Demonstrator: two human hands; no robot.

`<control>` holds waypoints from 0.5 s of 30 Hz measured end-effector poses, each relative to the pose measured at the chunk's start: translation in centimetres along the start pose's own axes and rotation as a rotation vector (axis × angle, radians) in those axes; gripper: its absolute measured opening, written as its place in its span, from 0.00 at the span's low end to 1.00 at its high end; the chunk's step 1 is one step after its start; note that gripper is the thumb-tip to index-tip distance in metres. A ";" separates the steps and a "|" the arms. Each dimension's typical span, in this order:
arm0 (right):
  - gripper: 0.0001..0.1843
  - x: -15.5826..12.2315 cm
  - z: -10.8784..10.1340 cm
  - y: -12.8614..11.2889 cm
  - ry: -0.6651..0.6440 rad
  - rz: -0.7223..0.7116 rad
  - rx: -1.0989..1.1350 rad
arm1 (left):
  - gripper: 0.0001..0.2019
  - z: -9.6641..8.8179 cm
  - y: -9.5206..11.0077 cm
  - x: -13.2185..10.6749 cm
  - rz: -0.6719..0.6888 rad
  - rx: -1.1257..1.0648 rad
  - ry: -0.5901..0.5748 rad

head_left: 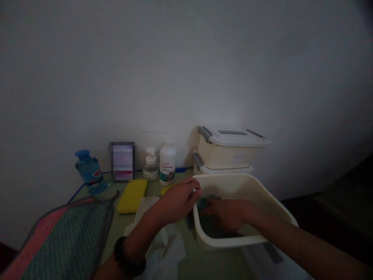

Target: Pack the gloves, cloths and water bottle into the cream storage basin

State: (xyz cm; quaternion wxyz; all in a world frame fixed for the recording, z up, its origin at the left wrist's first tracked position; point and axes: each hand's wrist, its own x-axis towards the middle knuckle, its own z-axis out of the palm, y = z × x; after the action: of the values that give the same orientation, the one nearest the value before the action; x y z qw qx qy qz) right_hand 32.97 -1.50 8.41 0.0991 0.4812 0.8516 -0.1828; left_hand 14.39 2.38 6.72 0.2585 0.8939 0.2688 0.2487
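A cream plastic basin stands on the table in front of me. My right hand is down inside it, resting on a dark cloth that lies in the basin; its fingers are too dim to read. My left hand curls over the basin's near-left rim, fingers bent around the edge. A black band sits on my left wrist.
Two stacked cream lidded boxes stand behind the basin. Along the wall are a white bottle, a pump bottle and a blue water bottle. A yellow sponge, a white cloth and a striped towel lie to the left.
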 end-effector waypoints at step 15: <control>0.13 -1.5 -0.2 -8.3 0.902 -0.023 0.031 | 0.17 -8.5 -2.7 -7.9 -0.451 0.355 -0.239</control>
State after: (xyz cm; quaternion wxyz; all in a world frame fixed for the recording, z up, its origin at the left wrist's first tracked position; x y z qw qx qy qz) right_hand 26.70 -6.50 10.90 -0.2911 0.5047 0.8121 0.0314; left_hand 2.68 2.30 8.95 0.1769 0.8657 0.4674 0.0275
